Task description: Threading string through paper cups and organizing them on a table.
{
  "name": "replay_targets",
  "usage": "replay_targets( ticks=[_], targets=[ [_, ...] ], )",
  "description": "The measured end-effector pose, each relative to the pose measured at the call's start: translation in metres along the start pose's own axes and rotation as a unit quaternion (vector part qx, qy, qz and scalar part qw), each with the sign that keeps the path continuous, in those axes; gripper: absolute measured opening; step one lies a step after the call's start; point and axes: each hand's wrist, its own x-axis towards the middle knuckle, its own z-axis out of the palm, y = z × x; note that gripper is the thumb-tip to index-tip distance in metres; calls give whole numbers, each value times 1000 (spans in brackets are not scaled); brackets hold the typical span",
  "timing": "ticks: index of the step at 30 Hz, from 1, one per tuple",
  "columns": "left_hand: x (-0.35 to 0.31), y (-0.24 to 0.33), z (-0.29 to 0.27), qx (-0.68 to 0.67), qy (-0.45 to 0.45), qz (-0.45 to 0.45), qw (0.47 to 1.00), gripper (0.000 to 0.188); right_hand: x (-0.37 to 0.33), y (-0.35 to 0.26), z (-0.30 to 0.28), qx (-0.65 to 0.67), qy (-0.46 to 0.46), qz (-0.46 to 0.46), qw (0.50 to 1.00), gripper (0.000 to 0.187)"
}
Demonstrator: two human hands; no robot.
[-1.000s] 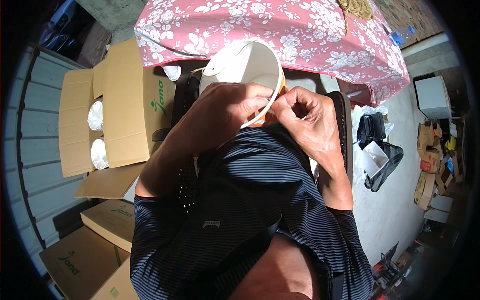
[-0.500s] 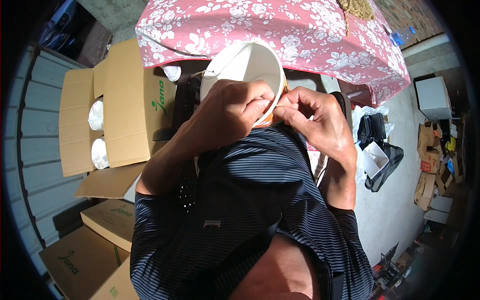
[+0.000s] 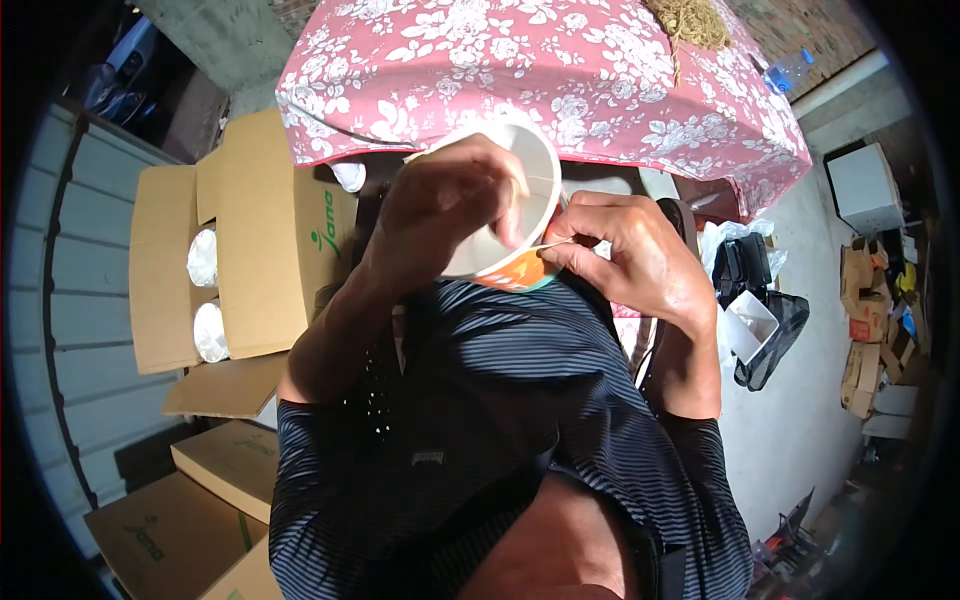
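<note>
1. The paper bucket (image 3: 518, 273), white inside with an orange printed outer wall, is in front of the person's striped shirt (image 3: 520, 345), just off the near edge of the table. Its mouth faces up; its base is hidden, so what bears it cannot be told.
2. The left hand (image 3: 455, 200) is over the left side of the bucket's mouth, its fingers curled. It is shadowed and blurred; whether it grips anything cannot be told.
3. The right hand (image 3: 622, 250) is at the bucket's right rim, thumb and forefinger pinching a thin pale strand (image 3: 549, 244) against or just beside that rim.
4. A pink tablecloth (image 3: 440, 85) with white flowers covers the table and hangs over its near edge. A bundle of fibre twine (image 3: 692, 22) lies toward the table's right edge, one end trailing toward the near edge.
5. An open cardboard box (image 3: 255, 240) stands left of the table's near left corner, beside the person.
6. Below the near right corner, on the concrete floor (image 3: 775, 430), a white square container (image 3: 750, 325) touches a black mesh bag (image 3: 778, 350).
</note>
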Motion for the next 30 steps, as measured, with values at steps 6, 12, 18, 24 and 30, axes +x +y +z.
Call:
replay_targets(
  ticks=[6,12,18,24,30],
  targets=[
    [9,15,28,241,-40,-124,962,4,4,-19,-38,-160,24,-62,985,12],
    [18,27,28,153,-60,-198,966,7,14,-37,-43,-41,0,-141,989,12],
    [13,20,18,101,-134,-216,962,18,25,-9,-34,33,-11,-47,998,10],
    [11,23,15,90,-130,-217,963,25,19,9,-20,73,35,-42,996,9],
    [11,10,12,81,-46,-199,976,22,0,13,-22,27,6,-59,998,23]
  ],
)
